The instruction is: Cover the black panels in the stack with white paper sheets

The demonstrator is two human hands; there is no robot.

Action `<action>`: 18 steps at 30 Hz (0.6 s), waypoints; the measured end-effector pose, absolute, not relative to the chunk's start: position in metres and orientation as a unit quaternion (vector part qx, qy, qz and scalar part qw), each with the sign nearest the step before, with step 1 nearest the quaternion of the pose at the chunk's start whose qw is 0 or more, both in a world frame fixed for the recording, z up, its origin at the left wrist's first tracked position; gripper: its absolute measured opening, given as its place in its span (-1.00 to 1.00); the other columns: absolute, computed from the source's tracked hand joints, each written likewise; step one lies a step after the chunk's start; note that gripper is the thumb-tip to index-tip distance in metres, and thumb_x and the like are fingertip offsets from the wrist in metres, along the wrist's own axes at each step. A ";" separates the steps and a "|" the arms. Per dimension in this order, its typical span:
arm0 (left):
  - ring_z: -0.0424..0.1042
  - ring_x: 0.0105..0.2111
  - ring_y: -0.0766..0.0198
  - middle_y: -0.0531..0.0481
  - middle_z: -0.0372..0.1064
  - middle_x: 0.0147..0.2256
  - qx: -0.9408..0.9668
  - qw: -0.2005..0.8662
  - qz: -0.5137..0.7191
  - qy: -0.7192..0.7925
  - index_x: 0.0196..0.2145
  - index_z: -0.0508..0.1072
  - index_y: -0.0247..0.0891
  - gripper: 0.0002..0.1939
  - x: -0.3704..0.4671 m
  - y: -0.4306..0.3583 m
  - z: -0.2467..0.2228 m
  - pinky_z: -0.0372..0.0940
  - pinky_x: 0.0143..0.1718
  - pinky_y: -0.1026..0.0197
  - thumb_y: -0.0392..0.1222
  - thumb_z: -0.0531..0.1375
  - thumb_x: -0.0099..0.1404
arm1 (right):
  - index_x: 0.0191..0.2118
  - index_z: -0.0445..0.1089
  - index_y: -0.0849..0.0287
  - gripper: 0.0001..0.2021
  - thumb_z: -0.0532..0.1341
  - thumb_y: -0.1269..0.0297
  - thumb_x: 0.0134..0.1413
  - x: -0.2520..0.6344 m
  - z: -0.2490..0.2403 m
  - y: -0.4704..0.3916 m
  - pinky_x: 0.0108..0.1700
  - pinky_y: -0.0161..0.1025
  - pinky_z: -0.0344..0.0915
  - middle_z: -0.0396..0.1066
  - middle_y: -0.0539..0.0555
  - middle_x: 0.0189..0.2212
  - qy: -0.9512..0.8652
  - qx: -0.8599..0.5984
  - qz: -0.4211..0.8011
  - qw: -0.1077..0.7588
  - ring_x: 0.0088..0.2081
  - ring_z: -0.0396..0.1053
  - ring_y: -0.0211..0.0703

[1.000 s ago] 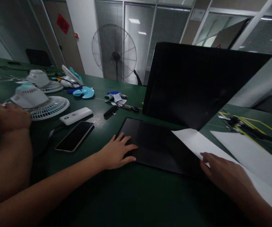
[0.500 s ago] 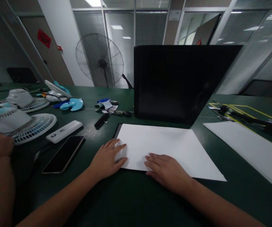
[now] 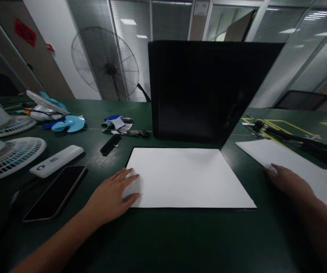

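Observation:
A white sheet (image 3: pixel 177 176) lies flat on a thin black base whose edge shows around it. My left hand (image 3: pixel 110 193) rests with spread fingers on the sheet's left edge. At the right, my right hand (image 3: pixel 288 182) is at the left edge of a second piece of white paper (image 3: pixel 297 163). Its fingers are drawn together, with a small bit of white bunched between the fingertips. A large black panel (image 3: pixel 209 91) stands upright just behind the first sheet.
To the left lie a phone (image 3: pixel 57 193), a white power bank (image 3: pixel 57 161), white fan grilles (image 3: pixel 17 155) and a blue fan blade (image 3: pixel 69 124). A black object (image 3: pixel 110 145) lies beyond the sheet. Dark rods (image 3: pixel 300 140) lie at the far right.
My right hand has left the middle sheet and moved right to the other paper's edge. My left hand stays on the sheet. The view has shifted right; another person's arm has left view.

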State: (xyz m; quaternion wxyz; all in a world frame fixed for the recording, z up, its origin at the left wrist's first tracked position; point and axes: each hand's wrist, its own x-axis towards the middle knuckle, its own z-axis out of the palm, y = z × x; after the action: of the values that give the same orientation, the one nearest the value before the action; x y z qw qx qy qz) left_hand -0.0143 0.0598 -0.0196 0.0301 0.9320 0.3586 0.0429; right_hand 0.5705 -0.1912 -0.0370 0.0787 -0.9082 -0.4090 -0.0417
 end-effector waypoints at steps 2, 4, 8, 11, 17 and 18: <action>0.16 0.37 -0.10 -0.11 0.13 0.39 0.932 0.023 0.039 0.359 0.33 0.32 -0.06 -0.33 -0.014 0.059 -0.018 0.13 0.35 -0.22 0.27 0.12 0.38 | -0.01 0.52 0.26 -0.33 -0.19 -0.10 0.31 0.572 -0.035 -0.191 -0.17 0.34 0.39 0.44 0.58 -0.09 -0.381 -0.923 -0.021 0.047 -0.04 0.46 0.57; 0.17 0.37 -0.10 -0.12 0.14 0.39 0.931 0.019 0.036 0.361 0.33 0.32 -0.08 -0.33 -0.013 0.058 -0.018 0.13 0.35 -0.21 0.26 0.11 0.39 | -0.18 0.54 0.23 -0.46 -0.13 0.05 0.31 0.564 -0.025 -0.185 -0.23 0.22 0.42 0.46 0.53 -0.17 -0.352 -0.936 -0.012 0.011 -0.13 0.51 0.45; 0.17 0.37 -0.10 -0.13 0.14 0.38 0.928 0.024 0.038 0.369 0.34 0.32 -0.10 -0.32 -0.013 0.057 -0.017 0.14 0.35 -0.21 0.26 0.11 0.39 | -0.42 0.47 0.16 -0.70 0.05 0.23 0.21 0.525 0.007 -0.172 -0.31 0.13 0.43 0.47 0.47 -0.24 -0.330 -0.943 -0.030 -0.040 -0.23 0.53 0.33; 0.16 0.37 -0.13 -0.12 0.13 0.39 0.926 0.036 0.038 0.373 0.34 0.30 -0.06 -0.32 -0.013 0.056 -0.016 0.16 0.33 -0.25 0.27 0.11 0.39 | -0.44 0.43 0.13 -0.71 0.09 0.15 0.20 0.472 0.022 -0.163 -0.42 0.14 0.41 0.48 0.39 -0.32 -0.373 -0.926 -0.043 -0.046 -0.34 0.51 0.29; 0.17 0.37 -0.12 -0.14 0.15 0.38 0.927 0.044 0.039 0.370 0.33 0.32 -0.06 -0.33 -0.011 0.055 -0.013 0.13 0.34 -0.25 0.27 0.12 0.38 | -0.15 0.51 0.06 -0.75 0.12 0.31 0.13 0.336 -0.013 -0.142 -0.15 0.16 0.53 0.56 0.20 -0.17 -0.629 -0.776 -0.055 -0.003 -0.17 0.55 0.16; 0.17 0.37 -0.12 -0.14 0.14 0.39 0.927 0.044 0.040 0.370 0.33 0.32 -0.07 -0.33 -0.011 0.055 -0.014 0.13 0.34 -0.26 0.26 0.12 0.38 | -0.06 0.52 0.07 -0.68 0.10 0.37 0.14 0.318 -0.021 -0.138 -0.07 0.16 0.52 0.55 0.20 -0.07 -0.686 -0.724 -0.069 0.017 -0.07 0.53 0.16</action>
State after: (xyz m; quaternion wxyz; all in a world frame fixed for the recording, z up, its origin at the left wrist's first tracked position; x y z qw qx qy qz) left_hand -0.0114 0.0555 -0.0137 0.0443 0.9270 0.3703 0.0402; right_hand 0.3177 -0.1384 -0.0212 0.0174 -0.7243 -0.6858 -0.0685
